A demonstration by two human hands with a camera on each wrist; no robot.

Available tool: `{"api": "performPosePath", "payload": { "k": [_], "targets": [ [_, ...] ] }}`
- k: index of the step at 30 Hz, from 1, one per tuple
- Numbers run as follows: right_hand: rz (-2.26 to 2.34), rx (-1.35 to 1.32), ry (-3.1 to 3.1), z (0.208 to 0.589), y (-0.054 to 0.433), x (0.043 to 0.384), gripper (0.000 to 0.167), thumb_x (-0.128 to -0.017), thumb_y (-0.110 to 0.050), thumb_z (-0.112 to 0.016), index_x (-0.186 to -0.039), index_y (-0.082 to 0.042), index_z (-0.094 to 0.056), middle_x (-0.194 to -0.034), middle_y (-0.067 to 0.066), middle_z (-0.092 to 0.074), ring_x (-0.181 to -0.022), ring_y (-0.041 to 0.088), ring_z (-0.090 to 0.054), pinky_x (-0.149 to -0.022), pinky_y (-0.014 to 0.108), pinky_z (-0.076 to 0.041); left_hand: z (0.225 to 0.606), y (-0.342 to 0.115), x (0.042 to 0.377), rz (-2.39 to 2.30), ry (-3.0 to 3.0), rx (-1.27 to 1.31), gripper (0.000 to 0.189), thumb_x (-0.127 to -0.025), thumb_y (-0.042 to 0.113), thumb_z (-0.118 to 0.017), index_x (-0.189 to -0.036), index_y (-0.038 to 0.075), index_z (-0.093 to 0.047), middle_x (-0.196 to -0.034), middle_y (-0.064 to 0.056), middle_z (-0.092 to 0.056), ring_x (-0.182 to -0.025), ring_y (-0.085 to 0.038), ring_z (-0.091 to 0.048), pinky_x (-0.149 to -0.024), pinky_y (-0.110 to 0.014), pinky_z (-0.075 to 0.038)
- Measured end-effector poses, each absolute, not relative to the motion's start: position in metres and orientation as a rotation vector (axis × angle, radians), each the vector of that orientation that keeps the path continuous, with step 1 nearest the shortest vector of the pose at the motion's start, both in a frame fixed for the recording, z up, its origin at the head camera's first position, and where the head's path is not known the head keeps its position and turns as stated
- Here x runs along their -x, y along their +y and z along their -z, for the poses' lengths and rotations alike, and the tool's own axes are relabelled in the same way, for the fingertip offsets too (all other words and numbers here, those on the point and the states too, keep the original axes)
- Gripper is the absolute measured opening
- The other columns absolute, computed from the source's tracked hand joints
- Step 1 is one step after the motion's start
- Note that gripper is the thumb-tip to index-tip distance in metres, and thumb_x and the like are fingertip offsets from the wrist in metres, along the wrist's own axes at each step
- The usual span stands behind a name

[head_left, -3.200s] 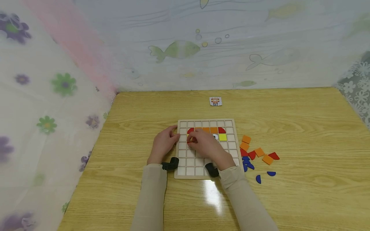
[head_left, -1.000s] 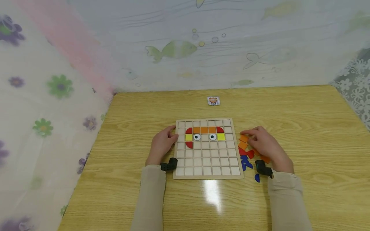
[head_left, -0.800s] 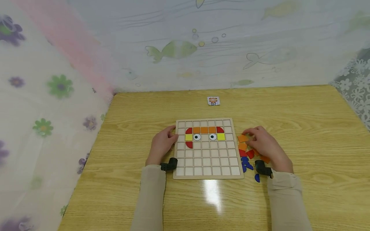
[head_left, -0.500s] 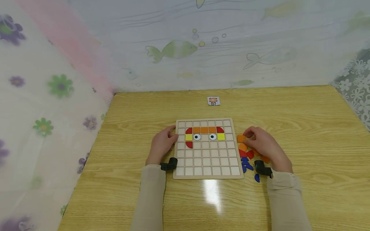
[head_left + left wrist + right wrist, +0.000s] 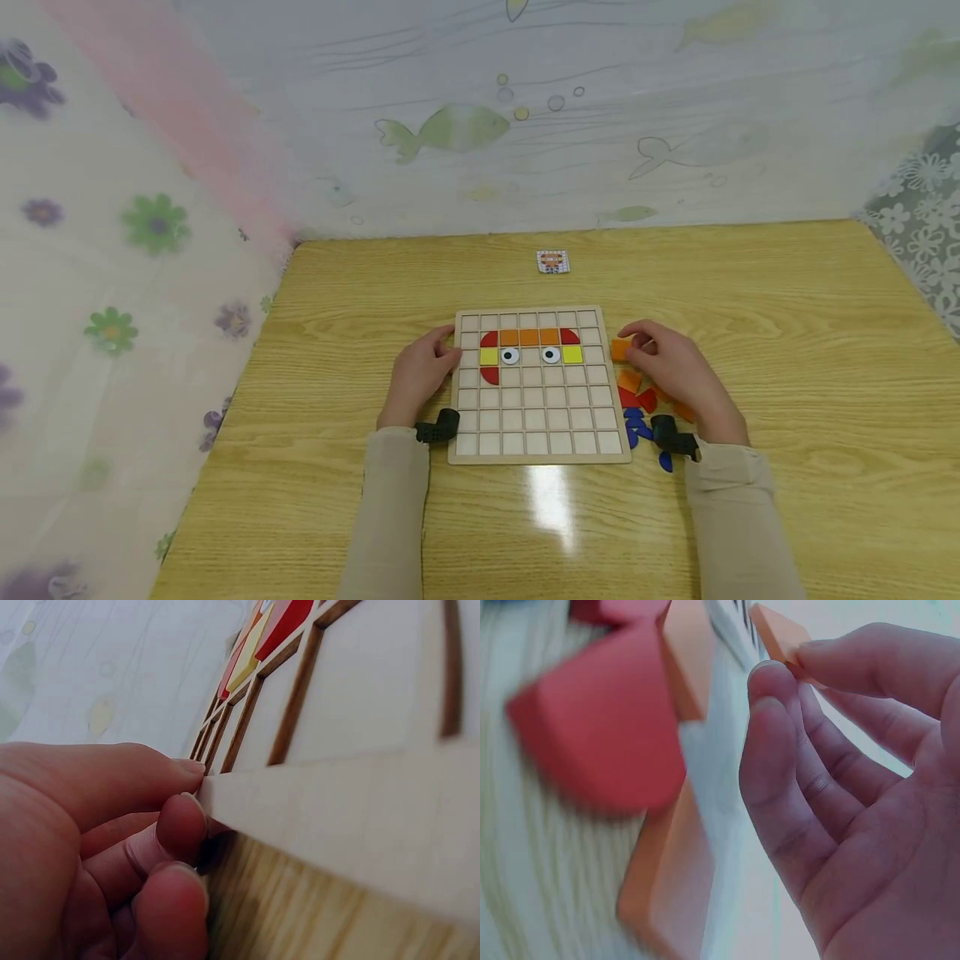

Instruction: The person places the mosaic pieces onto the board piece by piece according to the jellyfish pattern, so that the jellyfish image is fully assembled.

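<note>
A wooden grid board (image 5: 542,421) lies on the table. My left hand (image 5: 420,372) rests at its left edge; in the left wrist view the fingertips touch the board's pale rim (image 5: 315,817). Between thumb and index finger my right hand (image 5: 684,371) pinches an orange square tile (image 5: 619,348), raised at a tilt beside the right edge. In the board's cells sit orange squares (image 5: 529,337), a left yellow square (image 5: 489,357), a right yellow square (image 5: 572,354), red rounded pieces (image 5: 489,377) and two round eye pieces (image 5: 551,355).
Right of the board, partly under my right hand, lie an orange tile (image 5: 629,382), red pieces (image 5: 647,401) and several blue half-round pieces (image 5: 634,425). A small picture card (image 5: 552,262) lies beyond the board. Patterned walls border the table at the back and left.
My right hand has gone from the board's upper left cells to the loose pieces, then picked up an orange tile and shifted slightly left with it. My left hand stays at the board's edge.
</note>
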State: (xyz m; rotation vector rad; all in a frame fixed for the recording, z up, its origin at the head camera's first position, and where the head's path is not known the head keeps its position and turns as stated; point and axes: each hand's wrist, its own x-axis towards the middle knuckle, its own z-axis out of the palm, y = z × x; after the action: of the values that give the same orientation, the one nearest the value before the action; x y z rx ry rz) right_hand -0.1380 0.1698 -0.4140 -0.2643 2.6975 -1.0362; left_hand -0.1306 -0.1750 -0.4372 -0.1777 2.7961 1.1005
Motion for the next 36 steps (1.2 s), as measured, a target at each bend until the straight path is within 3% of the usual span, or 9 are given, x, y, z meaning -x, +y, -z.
{"api": "performPosePath", "payload": {
  "k": [28,36],
  "targets": [
    [1.011,0.606,2.641,0.415,0.067,0.136,0.01,-0.084,-0.019,-0.059,-0.091,-0.014,-0.063,-0.08,-0.005,-0.058,-0.073,0.013,-0.051,-0.071,0.03,-0.041,0.44,-0.174,0.132,-1.096,2.787,0.181,0.042,-0.086,0.033,-0.056,-0.126,0.022,-0.05,-0.072,0.002,-0.054,-0.056,-0.016,-0.048,-0.054,-0.029,-0.037],
    [1.008,0.547,2.648,0.416,0.045,0.129,0.008,-0.085,-0.02,-0.059,-0.09,-0.016,-0.063,-0.077,-0.007,-0.058,-0.07,0.012,-0.05,-0.066,0.028,-0.041,0.441,-0.177,0.132,-1.103,2.79,0.185,0.042,-0.086,0.033,-0.056,-0.127,0.022,-0.05,-0.073,0.002,-0.054,-0.055,-0.016,-0.049,-0.054,-0.029,-0.038]
  ]
}}
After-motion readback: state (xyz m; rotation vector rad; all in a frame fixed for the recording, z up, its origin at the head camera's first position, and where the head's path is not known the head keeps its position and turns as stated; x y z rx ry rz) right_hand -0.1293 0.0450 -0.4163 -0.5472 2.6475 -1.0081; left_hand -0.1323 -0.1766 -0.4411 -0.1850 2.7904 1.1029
